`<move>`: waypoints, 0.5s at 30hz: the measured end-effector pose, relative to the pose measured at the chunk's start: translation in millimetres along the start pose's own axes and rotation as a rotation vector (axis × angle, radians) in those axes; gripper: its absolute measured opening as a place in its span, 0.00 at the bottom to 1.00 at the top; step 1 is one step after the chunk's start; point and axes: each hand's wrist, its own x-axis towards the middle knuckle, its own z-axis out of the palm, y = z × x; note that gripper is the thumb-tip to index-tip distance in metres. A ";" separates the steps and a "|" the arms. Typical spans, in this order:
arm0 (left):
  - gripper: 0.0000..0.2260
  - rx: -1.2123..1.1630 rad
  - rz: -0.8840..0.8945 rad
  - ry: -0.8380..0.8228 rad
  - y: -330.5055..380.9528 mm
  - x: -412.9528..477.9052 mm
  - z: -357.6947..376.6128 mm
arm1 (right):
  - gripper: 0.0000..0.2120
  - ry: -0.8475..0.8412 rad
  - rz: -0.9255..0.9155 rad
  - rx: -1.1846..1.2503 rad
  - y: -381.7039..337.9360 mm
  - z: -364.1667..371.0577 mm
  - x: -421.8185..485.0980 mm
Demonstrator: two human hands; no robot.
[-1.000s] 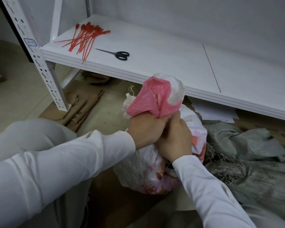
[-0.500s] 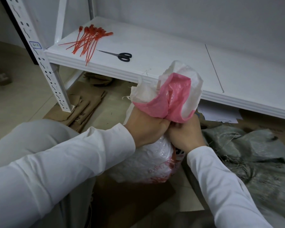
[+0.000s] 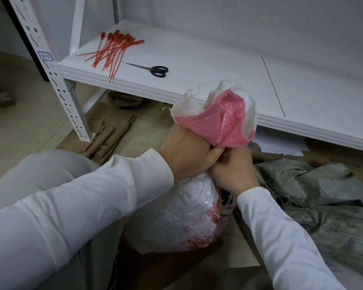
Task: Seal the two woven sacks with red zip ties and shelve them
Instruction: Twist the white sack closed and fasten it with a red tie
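A white woven sack (image 3: 180,214) with red print and a pink liner stands on cardboard on the floor below the shelf. Its mouth (image 3: 218,116) is bunched upward, pink liner showing. My left hand (image 3: 187,155) grips the gathered neck from the left. My right hand (image 3: 233,172) grips the same neck from the right, touching the left hand. A grey woven sack (image 3: 323,201) lies slumped on the floor to the right. A bundle of red zip ties (image 3: 113,49) lies on the left end of the white shelf (image 3: 218,65).
Black-handled scissors (image 3: 155,70) lie on the shelf beside the zip ties. A perforated white upright (image 3: 57,80) stands at the shelf's left corner. Flattened cardboard (image 3: 107,137) and white papers (image 3: 279,145) lie under the shelf. My bent knee (image 3: 46,174) is at the lower left.
The sack turned and rose a little in my hands, and its bunched mouth spread wider with more white weave showing. Both hands kept their grip on the neck.
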 end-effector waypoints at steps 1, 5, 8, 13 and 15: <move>0.11 0.009 -0.024 0.016 0.6 0.4 0.0 | 0.05 0.007 0.003 -0.011 -0.5 1.8 -0.5; 0.10 -0.110 -0.164 -0.032 0.5 -1.4 4.5 | 0.05 0.031 0.015 0.022 -5.9 8.3 -2.3; 0.09 -0.146 -0.150 -0.050 0.1 0.0 2.7 | 0.10 0.074 0.039 0.078 -7.3 9.9 -1.1; 0.14 -0.475 -0.053 -0.027 -5.8 -2.6 5.4 | 0.08 0.102 0.094 0.176 -6.2 1.5 -2.7; 0.13 -0.641 -0.082 -0.111 -5.5 -4.6 6.3 | 0.08 0.094 0.107 0.253 -8.7 -3.7 -4.8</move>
